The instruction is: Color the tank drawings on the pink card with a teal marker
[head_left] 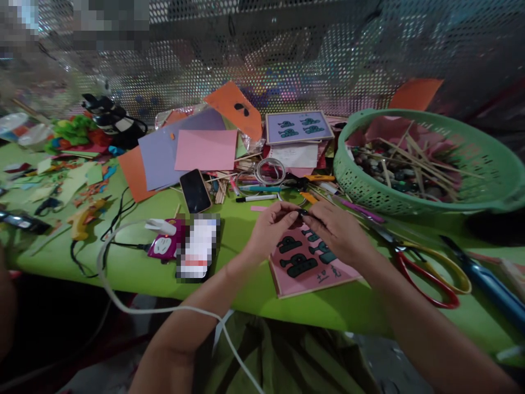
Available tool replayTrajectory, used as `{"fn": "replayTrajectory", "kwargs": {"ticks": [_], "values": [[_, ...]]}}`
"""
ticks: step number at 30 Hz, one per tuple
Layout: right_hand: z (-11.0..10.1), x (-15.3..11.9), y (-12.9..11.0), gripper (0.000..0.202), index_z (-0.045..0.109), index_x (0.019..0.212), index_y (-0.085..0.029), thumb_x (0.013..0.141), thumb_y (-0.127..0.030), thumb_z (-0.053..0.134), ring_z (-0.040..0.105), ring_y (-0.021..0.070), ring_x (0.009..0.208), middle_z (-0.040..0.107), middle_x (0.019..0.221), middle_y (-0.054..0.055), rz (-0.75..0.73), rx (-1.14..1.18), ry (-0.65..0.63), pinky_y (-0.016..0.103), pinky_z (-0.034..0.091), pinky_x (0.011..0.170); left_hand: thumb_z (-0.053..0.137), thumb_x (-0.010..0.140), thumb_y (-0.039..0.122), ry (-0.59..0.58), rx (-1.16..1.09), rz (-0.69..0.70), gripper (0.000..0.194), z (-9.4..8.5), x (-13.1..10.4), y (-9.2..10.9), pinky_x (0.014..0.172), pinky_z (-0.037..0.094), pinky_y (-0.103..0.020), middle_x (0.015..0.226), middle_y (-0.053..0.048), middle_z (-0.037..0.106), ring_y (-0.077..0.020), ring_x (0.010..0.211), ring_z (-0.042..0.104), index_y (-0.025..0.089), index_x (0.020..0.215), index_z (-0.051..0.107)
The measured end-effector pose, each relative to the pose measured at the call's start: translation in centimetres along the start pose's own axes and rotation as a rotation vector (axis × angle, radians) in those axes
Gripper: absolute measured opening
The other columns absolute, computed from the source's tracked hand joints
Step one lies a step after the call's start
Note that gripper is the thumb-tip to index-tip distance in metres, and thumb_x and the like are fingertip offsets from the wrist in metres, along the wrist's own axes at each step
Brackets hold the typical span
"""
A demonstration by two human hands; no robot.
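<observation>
A small dark piece [302, 212] is pinched between the fingertips of my left hand [273, 227] and my right hand [334, 227], which meet just above a pink card. Dark green tank-like shapes and some handwriting cover the pink card [287, 282], which lies on the green table near its front edge. My right hand and wrist hide the card's upper right part. Behind my hands, a framed lilac card [299, 134] with similar green shapes rests on papers.
A green basket [381, 194] of sticks and stones stands at the right, scissors [426, 273] in front of it. Left of my hands lie a lit phone [198, 249], a dark phone [196, 191], a magenta device [166, 241] and a yellow glue gun [86, 219]. A white cable [164, 310] crosses my left forearm.
</observation>
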State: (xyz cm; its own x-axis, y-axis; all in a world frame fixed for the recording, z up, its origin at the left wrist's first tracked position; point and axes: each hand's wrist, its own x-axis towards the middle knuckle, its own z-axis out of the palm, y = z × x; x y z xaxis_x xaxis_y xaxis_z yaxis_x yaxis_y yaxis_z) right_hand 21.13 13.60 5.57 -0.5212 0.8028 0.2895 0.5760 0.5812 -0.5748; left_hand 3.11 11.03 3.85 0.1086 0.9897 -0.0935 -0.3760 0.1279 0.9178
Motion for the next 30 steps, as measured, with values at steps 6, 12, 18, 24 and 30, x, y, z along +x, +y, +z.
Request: {"fn": "replayTrajectory", "kwargs": {"ticks": [6, 12, 18, 24, 30], "values": [[0.2, -0.1, 0.0, 0.035, 0.042, 0.073, -0.025, 0.106, -0.035, 0.044, 0.052, 0.0210, 0.069, 0.058, 0.073, 0.003, -0.008, 0.047, -0.018, 0.034, 0.033, 0.062, 0.088, 0.077, 0.048, -0.025, 0.057, 0.033, 0.039, -0.2, 0.1, 0.0, 0.079, 0.054, -0.026, 0.085, 0.001, 0.070, -0.0107, 0.077, 0.064, 0.018, 0.093, 0.069], [0.2, -0.2, -0.1, 0.037, 0.037, 0.072, -0.026, 0.107, -0.038, 0.041, 0.048, 0.0200, 0.063, 0.051, 0.068, 0.001, 0.019, 0.079, 0.010, 0.034, 0.032, 0.059, 0.083, 0.082, 0.047, -0.022, 0.110, 0.107, 0.033, 0.2, -0.2, -0.1, 0.082, 0.052, -0.027, 0.086, 0.000, 0.067, -0.0123, 0.081, 0.061, 0.019, 0.089, 0.066], [0.5, -0.4, -0.1, 0.037, 0.036, 0.072, -0.027, 0.106, -0.042, 0.042, 0.047, 0.0207, 0.061, 0.051, 0.067, 0.001, 0.052, 0.074, 0.007, 0.035, 0.031, 0.058, 0.079, 0.087, 0.039, -0.002, 0.167, 0.172, 0.023, 0.3, -0.4, -0.3, 0.088, 0.050, -0.029, 0.086, 0.000, 0.065, -0.0143, 0.087, 0.060, 0.020, 0.088, 0.067], [1.1, -0.6, -0.1, 0.032, 0.035, 0.074, -0.028, 0.105, -0.035, 0.041, 0.050, 0.0207, 0.060, 0.053, 0.067, 0.001, 0.035, 0.039, 0.040, 0.035, 0.032, 0.058, 0.079, 0.086, 0.041, -0.009, 0.201, 0.187, 0.024, 0.2, -0.4, -0.4, 0.084, 0.049, -0.028, 0.086, -0.001, 0.067, -0.0146, 0.085, 0.061, 0.020, 0.087, 0.068], [0.9, -0.6, -0.2, 0.035, 0.034, 0.074, -0.028, 0.107, -0.039, 0.040, 0.050, 0.0203, 0.059, 0.053, 0.066, 0.001, 0.005, 0.059, 0.056, 0.035, 0.033, 0.058, 0.078, 0.086, 0.046, -0.018, 0.204, 0.200, 0.027, 0.2, -0.3, -0.5, 0.081, 0.049, -0.028, 0.086, -0.001, 0.067, -0.0141, 0.083, 0.061, 0.020, 0.087, 0.068]]}}
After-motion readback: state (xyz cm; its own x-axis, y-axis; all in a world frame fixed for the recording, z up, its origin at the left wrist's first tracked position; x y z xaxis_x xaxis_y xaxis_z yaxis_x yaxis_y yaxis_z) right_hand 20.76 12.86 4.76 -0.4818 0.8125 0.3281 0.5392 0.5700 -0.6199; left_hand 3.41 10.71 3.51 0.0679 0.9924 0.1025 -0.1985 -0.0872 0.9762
